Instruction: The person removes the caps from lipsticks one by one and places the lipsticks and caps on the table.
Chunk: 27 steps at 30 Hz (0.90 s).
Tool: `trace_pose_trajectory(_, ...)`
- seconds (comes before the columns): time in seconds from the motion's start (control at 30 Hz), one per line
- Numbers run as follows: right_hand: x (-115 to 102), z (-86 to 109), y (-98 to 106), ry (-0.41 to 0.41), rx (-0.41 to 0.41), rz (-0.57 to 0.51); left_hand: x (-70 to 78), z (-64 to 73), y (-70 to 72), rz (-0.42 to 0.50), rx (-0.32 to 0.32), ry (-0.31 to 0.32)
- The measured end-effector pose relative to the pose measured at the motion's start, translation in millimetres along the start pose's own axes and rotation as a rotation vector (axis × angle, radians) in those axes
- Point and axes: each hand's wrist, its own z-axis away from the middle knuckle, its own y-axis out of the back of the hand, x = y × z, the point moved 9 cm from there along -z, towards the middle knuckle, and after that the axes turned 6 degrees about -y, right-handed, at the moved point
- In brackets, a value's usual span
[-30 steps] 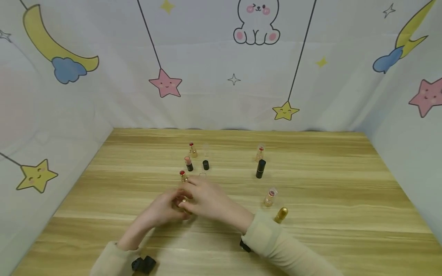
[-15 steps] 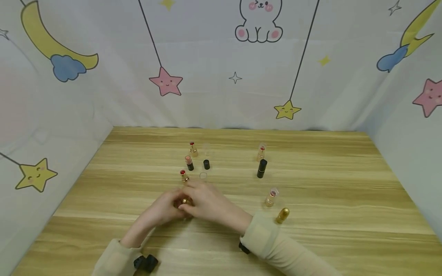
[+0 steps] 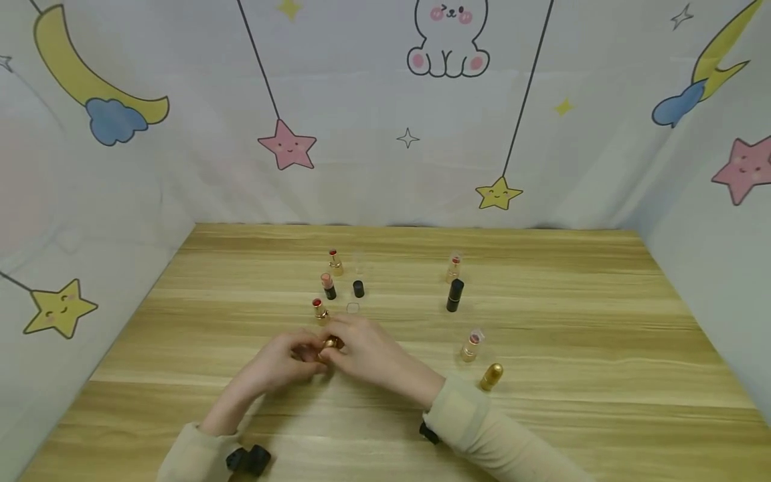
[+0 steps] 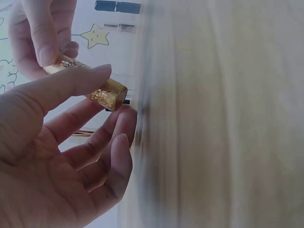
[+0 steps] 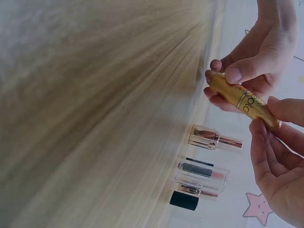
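Two hands, one gold lipstick tube (image 3: pixel 329 345). Head view: left hand (image 3: pixel 286 361) and right hand (image 3: pixel 367 348) meet around the tube, left of centre, over the wooden table (image 3: pixel 602 381); fingers cover most of it. Just beyond them stands an uncapped red lipstick (image 3: pixel 319 310), then a pink lipstick (image 3: pixel 328 286) with a black cap (image 3: pixel 359 289) beside it. Second gold tube (image 3: pixel 490 377) stands well apart, right side, near a black tube (image 3: pixel 454 295) and two clear-capped lipsticks (image 3: pixel 470 346). Only this view gives the full layout.

Left wrist view: left thumb lies across the tube, index finger under it, so a pinch; remaining fingers loosely bent. Flat end pokes out past the thumb, textured gold surface visible, which the head view hides. Right hand grips the far end.

Right wrist view: right thumb and fingers pinch the rounded end; left hand has the other end. Tube tilted between them, clear of the table. Dark lettering (image 5: pixel 249 102) ending in "old" readable here, not in head view.
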Motion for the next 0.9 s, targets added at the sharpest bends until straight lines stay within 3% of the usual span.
trace_pose_trajectory(0.13, 6.5, 2.2, 2.7, -0.053, 0.008, -0.077, -1.0, 2.0, 5.9, -0.013, 0.008, 0.017)
trace_pose_trajectory(0.33, 12.1, 5.6, 5.8, -0.092, 0.027, -0.131, 3.9, 4.5, 13.4, 0.008, 0.009, -0.011)
trace_pose_trajectory(0.9, 9.0, 10.0, 12.1, -0.002, 0.087, -0.165, 8.1, 7.0, 16.3, 0.059, -0.006, -0.071)
